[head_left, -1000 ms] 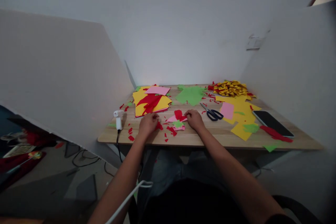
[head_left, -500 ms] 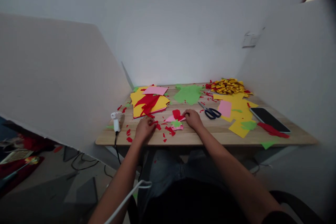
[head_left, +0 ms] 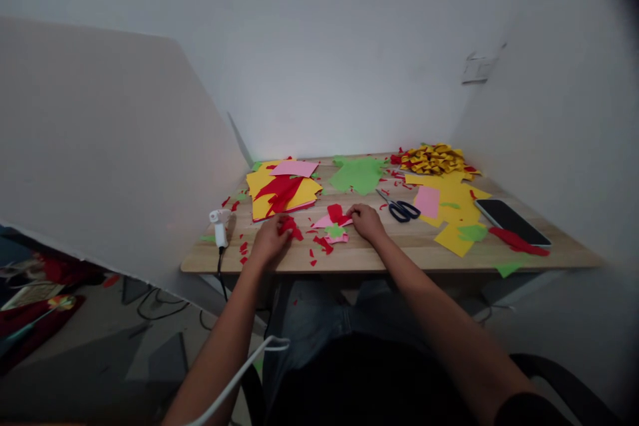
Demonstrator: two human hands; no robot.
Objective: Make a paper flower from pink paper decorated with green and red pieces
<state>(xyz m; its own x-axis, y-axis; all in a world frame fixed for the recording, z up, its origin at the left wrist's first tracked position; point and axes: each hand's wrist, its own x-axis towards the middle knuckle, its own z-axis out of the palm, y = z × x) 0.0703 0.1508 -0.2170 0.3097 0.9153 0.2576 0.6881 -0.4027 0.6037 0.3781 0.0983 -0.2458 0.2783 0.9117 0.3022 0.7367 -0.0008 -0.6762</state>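
Note:
My left hand is closed around the edge of a crumpled red paper piece, low over the table's front left. My right hand has its fingers curled together at the right end of a small paper arrangement; its fingertips meet the tip of a pink paper strip. On that strip lies a red paper patch, and a green paper shape sits just in front of it. Torn red scraps lie between my hands. Dark-handled scissors rest right of my right hand.
A white glue gun with a black cord stands at the left edge. Behind are stacked yellow sheets, a green sheet and a heap of yellow ruffled paper. A phone lies right. White partitions flank the table.
My left hand has shifted slightly, and more of the red paper now shows at its fingers. My right hand stays at the pink strip. The view has tilted a little.

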